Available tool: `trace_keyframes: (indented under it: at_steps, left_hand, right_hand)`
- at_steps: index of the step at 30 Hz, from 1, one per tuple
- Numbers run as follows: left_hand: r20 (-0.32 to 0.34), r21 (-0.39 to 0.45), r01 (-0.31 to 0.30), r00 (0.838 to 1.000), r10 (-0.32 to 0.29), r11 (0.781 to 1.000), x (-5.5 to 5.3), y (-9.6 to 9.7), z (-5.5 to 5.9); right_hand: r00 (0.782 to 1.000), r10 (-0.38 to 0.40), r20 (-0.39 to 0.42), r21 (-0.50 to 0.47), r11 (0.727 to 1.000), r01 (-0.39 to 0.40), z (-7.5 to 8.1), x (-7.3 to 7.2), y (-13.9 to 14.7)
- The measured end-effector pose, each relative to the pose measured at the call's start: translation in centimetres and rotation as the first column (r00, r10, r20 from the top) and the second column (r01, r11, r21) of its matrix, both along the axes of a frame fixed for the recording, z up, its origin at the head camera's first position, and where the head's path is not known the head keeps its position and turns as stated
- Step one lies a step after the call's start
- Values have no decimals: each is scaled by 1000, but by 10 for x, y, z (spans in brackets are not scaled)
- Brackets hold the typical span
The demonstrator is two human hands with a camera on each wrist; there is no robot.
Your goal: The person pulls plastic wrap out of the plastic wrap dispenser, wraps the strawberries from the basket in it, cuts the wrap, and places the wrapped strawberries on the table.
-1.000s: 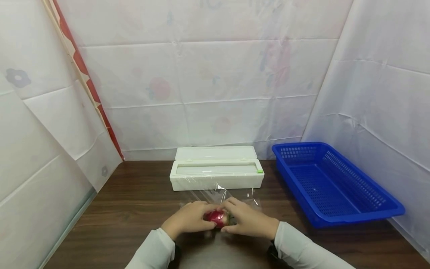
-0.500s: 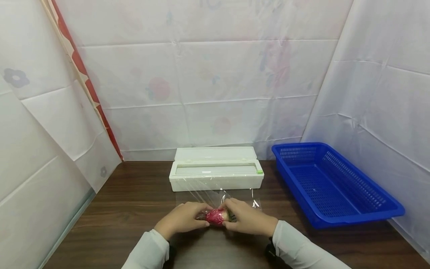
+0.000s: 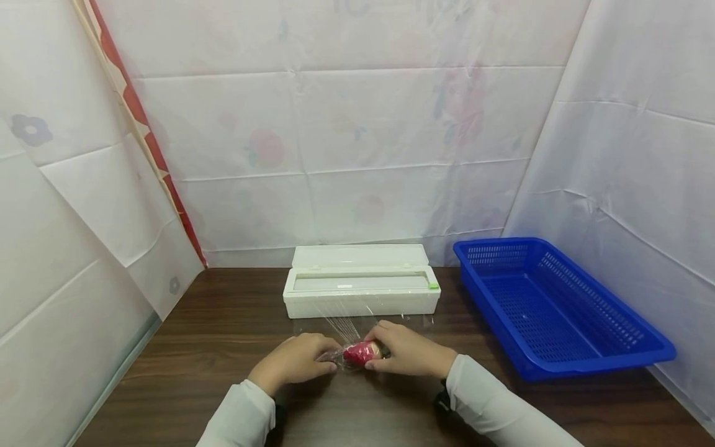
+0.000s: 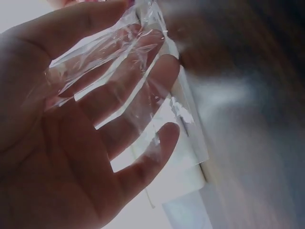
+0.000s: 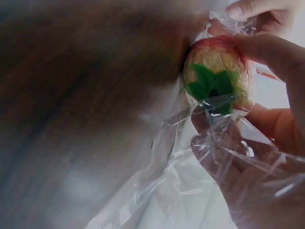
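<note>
A small red fruit with a green leaf end (image 3: 359, 352) (image 5: 217, 71) lies on the dark wooden table, partly wrapped in clear cling film (image 3: 357, 326) (image 5: 190, 181). My right hand (image 3: 377, 354) (image 5: 238, 90) grips the fruit through the film, thumb on one side and fingers on the other. My left hand (image 3: 329, 361) (image 4: 138, 24) is just left of the fruit and pinches the loose film (image 4: 119, 62) between thumb and fingers. The film runs back toward the white dispenser box (image 3: 360, 292).
A blue plastic basket (image 3: 603, 366) stands at the right with nothing in it. White sheeting walls close in the left, back and right. Bare table (image 3: 212, 335) lies to the left of my hands and in front of them.
Both hands and the fruit have shifted a little away from me, toward the dispenser. The fruit has rolled and the film lies closer round it.
</note>
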State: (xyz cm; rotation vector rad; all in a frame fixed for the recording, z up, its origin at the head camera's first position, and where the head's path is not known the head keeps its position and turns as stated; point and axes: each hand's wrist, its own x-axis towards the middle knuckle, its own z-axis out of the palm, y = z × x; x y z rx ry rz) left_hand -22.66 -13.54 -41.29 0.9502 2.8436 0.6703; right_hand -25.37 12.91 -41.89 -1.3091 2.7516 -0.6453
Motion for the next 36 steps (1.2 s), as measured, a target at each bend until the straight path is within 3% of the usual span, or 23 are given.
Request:
trace_keyframes:
  at_steps: [4, 9, 16, 18, 22, 29, 36]
  left_hand:
    - [15, 0, -15, 1000, 15, 1000, 2, -2, 3]
    - [-102, -10, -41, 994, 39, 999, 6, 4, 5]
    - [-332, -14, -43, 943, 36, 999, 13, 21, 16]
    - [-353, -17, -28, 935, 20, 999, 14, 25, 18]
    - [-325, -10, 15, 946, -17, 1000, 11, 34, 19]
    - [-283, -48, 4, 959, -18, 999, 9, 42, 16]
    - [-286, -118, -53, 958, 17, 992, 9, 46, 16]
  right_hand:
    - [1000, 4, 29, 5, 1000, -4, 1, -5, -1]
    - [997, 18, 69, 29, 999, -20, 2, -11, -1]
    - [970, 47, 240, -19, 999, -43, 7, -17, 1]
    - [957, 50, 286, -41, 998, -40, 8, -17, 1]
    - [949, 54, 311, -51, 998, -40, 10, -20, 2]
    - [987, 41, 153, -11, 999, -40, 10, -30, 3]
    - [1000, 4, -4, 83, 997, -3, 15, -37, 1]
